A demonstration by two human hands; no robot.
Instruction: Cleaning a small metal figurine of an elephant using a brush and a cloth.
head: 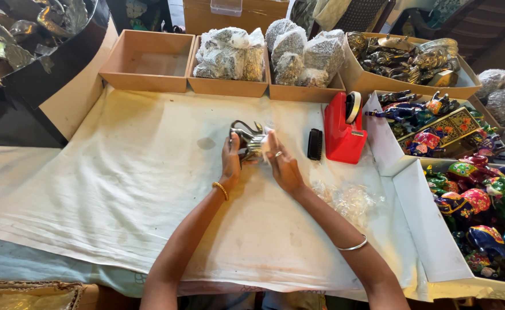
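Silvery metal catches the light at the centre of the white cloth [120, 189], where both hands have closed around a small metal figurine [245, 136]. The left hand [230, 162] grips it from the left side, fingers curled firmly round the body, a gold bangle [221, 190] at the wrist. The right hand [282, 166] presses in from the right, fingers folded over a clear plastic wrap [262, 144] held against the piece. It looks like the wrapping step is under way: the figurine is partly covered, curved horn-like tips poking out bare at the far side. Finishing the cover would, by my reading, call for turning the piece while drawing the film snug over those tips without tearing it.

The figurine itself is shiny, grey-silver with darker folds, held just above the cloth. More crumpled clear plastic [347, 198] lies near right. Just beyond the hands sit a black brush [315, 144] and a red tape dispenser [343, 131]. Along the far edge stand cardboard boxes [147, 60], two stacked with wrapped bundles [229, 53]. Painted colourful figurines [482, 212] fill the white trays on the right.
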